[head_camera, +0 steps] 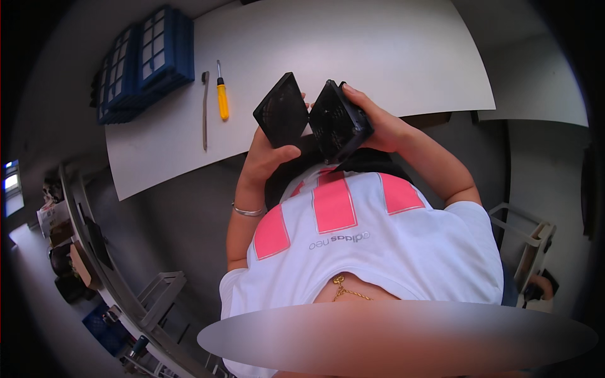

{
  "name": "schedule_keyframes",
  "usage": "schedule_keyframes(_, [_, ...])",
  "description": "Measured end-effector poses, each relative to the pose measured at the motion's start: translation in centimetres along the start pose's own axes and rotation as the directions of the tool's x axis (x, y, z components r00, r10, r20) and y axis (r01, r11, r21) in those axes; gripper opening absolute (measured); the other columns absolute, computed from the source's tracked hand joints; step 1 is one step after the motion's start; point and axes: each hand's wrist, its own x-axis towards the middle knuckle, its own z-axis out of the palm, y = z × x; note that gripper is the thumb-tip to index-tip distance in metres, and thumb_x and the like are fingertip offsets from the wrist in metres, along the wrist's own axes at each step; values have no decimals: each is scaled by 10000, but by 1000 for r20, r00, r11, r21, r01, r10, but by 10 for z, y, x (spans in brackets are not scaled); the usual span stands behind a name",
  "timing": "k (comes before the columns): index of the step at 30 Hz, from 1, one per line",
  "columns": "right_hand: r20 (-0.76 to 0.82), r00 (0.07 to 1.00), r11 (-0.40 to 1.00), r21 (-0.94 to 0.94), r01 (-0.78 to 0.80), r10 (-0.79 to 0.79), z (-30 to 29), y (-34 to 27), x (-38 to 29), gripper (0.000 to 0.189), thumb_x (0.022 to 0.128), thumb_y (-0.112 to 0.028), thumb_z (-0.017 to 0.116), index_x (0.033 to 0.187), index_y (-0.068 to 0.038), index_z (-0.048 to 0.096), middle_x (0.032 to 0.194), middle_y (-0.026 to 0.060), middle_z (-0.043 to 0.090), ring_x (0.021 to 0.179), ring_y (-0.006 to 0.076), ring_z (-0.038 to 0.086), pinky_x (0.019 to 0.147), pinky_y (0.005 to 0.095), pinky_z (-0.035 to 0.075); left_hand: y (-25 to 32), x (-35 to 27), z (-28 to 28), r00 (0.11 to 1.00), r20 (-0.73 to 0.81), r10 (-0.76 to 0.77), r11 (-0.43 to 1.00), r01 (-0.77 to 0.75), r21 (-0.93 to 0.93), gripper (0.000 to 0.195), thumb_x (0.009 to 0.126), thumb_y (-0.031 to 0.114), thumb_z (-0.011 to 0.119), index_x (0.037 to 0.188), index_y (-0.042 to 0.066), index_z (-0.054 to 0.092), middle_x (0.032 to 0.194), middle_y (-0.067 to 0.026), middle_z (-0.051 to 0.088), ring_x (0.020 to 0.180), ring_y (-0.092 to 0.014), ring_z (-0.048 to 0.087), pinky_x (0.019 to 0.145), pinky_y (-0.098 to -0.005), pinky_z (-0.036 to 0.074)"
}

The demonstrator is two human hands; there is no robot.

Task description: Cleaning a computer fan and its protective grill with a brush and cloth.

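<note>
My left hand (269,156) holds a thin black plastic panel (282,113), gripped from below and behind, with its inner face towards me. In my right hand (385,130) is a deeper black plastic housing (333,123) with slots or ribs inside; my fingers wrap its right side. The two black parts are tilted apart like an opened case and meet or nearly meet between my hands; whether they are joined I cannot tell. A yellow-handled screwdriver (222,99) and a brush with a long, thin handle (205,111) lie on the white table (401,52), left of my hands.
Stacked blue plastic crates or trays (165,52) with white panels stand at the table's back left. Another white surface (534,85) lies to the right. A light-coloured chair frame (160,297) is at the lower left, and a similar frame (524,227) at the right.
</note>
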Motion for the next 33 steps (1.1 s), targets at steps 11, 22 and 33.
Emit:
schedule_keyframes(11, [1, 1000, 1000, -10, 1, -1, 7, -1, 2, 719, 1006, -696, 385, 1400, -107, 508, 1207, 157, 669, 1054, 306, 687, 917, 517, 573, -1, 0, 6, 1000, 28, 3, 974, -9, 225, 1252, 646, 303, 983, 1601, 18, 226, 1521, -105, 415, 1398, -227, 445, 1170, -358, 352])
schedule_keyframes(22, [32, 999, 996, -84, 13, -11, 21, 1, 6, 793, 999, -721, 358, 1482, -98, 444, 1327, 160, 618, 1198, 303, 630, 1025, 534, 509, -11, 6, 15, 997, 61, 53, 834, -77, 546, 1247, 624, 231, 978, 1613, 85, 234, 1546, -119, 352, 1366, -274, 488, 1093, -403, 482])
schedule_keyframes(33, [-66, 997, 997, -73, -37, 32, 20, 8, 16, 819, 989, -718, 384, 1409, -26, 502, 1291, 153, 625, 1156, 272, 637, 1017, 480, 514, -14, 8, 21, 986, 98, 133, 670, -163, 724, 1186, 672, 308, 943, 1609, 96, 246, 1526, -208, 348, 1386, -385, 432, 1115, -464, 427])
